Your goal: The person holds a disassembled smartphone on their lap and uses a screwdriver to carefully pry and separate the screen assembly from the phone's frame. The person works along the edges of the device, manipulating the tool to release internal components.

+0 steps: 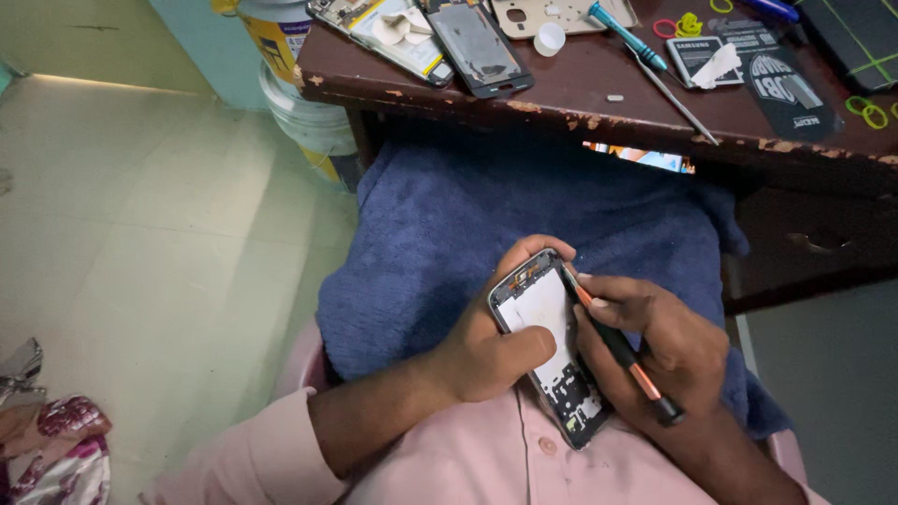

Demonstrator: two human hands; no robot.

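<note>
1. Your left hand grips the phone over the blue towel on your lap, thumb pressed flat on its white panel, fingertips curled round the far top corner.
2. Your right hand pinches the tool like a pen, fingers closed round the shaft, tip at the phone's upper right edge, just beside your left fingertips.
3. Keep that thumb firm so the frame can't twist; I'd work the tip shallow along the seam, levering gently.
4. The phone's long axis runs diagonally: top end away from you, up-left, bottom end toward your shirt, opened side up.
</note>
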